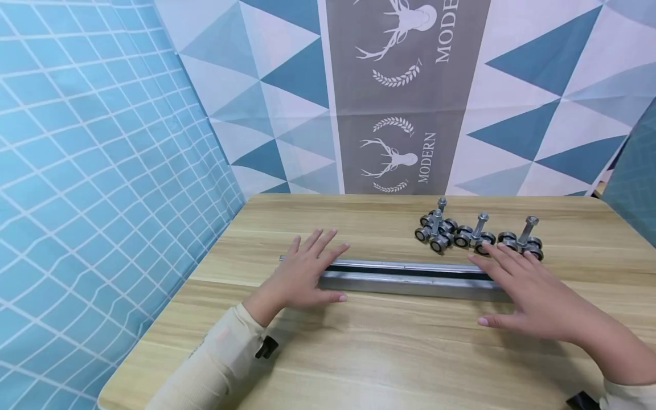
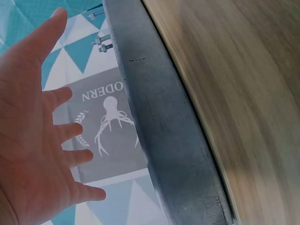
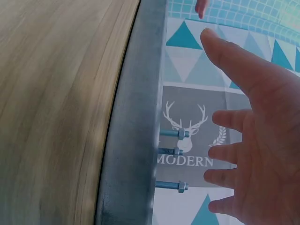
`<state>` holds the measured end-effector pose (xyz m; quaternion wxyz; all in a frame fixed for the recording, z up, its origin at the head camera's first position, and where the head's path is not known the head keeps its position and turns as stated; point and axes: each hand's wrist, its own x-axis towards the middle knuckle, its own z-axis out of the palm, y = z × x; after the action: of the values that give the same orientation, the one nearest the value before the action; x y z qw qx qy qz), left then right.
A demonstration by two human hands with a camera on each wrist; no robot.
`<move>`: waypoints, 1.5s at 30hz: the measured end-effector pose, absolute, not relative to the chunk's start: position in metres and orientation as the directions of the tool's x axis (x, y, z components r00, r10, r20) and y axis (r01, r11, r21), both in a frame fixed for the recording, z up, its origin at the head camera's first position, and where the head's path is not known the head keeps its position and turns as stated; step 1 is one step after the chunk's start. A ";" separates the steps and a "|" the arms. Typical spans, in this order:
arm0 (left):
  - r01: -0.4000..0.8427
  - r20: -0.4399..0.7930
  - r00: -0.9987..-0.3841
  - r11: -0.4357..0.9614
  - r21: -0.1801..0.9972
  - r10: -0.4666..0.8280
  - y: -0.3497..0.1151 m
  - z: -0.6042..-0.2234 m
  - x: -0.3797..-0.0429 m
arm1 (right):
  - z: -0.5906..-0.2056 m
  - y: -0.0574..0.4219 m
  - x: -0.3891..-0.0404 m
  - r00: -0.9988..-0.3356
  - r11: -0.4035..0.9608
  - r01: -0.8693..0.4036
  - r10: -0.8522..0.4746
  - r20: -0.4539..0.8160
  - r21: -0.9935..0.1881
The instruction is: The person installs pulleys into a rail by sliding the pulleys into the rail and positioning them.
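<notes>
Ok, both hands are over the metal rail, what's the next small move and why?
Probably lower both hands and grip the metal rail: the left hand and right hand are spread flat over its two ends, holding nothing, while the roller trolleys wait just behind it.

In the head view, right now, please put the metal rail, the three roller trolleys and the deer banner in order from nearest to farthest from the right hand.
1. Metal rail: under the right hand, at its right end.
2. Roller trolleys: just beyond the fingertips, toward the table's back.
3. Deer banner: on the wall behind the table, farthest.
</notes>
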<state>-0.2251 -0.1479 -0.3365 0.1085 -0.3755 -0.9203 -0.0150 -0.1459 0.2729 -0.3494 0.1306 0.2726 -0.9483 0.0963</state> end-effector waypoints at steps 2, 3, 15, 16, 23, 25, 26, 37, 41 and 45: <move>0.698 0.212 -0.691 0.714 -0.049 0.691 -0.148 -0.337 -0.226 | -0.350 0.273 -0.147 -0.818 0.832 -0.542 -0.490 0.300 -0.118; 0.701 0.213 -0.690 0.712 -0.045 0.692 -0.148 -0.338 -0.226 | -0.350 0.273 -0.147 -0.820 0.833 -0.540 -0.488 0.300 -0.121; 0.726 0.194 -0.679 0.686 0.034 0.709 -0.149 -0.341 -0.228 | -0.350 0.277 -0.159 -0.858 0.843 -0.497 -0.441 0.265 -0.205; 0.731 0.193 -0.675 0.681 0.041 0.712 -0.150 -0.342 -0.229 | -0.350 0.278 -0.160 -0.860 0.843 -0.493 -0.436 0.264 -0.217; 0.744 0.166 -0.667 0.662 0.094 0.726 -0.149 -0.342 -0.235 | -0.354 0.288 -0.167 -0.827 0.820 -0.528 -0.437 0.355 -0.222; 0.750 0.159 -0.661 0.653 0.107 0.733 -0.149 -0.342 -0.238 | -0.354 0.291 -0.168 -0.819 0.817 -0.533 -0.435 0.373 -0.219; 0.749 0.153 -0.662 0.652 0.118 0.734 -0.149 -0.342 -0.239 | -0.354 0.293 -0.169 -0.820 0.819 -0.531 -0.431 0.377 -0.218; 0.721 0.037 -0.689 0.679 0.137 0.724 -0.142 -0.334 -0.254 | -0.352 0.316 -0.178 -0.766 0.808 -0.556 -0.406 0.498 -0.195; 0.707 -0.036 -0.698 0.695 0.131 0.716 -0.142 -0.332 -0.258 | -0.356 0.323 -0.183 -0.743 0.807 -0.566 -0.411 0.528 -0.168; 0.705 -0.095 -0.692 0.698 0.123 0.716 -0.146 -0.331 -0.264 | -0.356 0.329 -0.185 -0.750 0.819 -0.551 -0.403 0.525 -0.158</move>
<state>-0.2644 -0.1457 -0.3309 -0.0679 -0.3865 -0.9190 -0.0385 -0.1849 0.3291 -0.3565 0.2417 0.2585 -0.9226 0.1535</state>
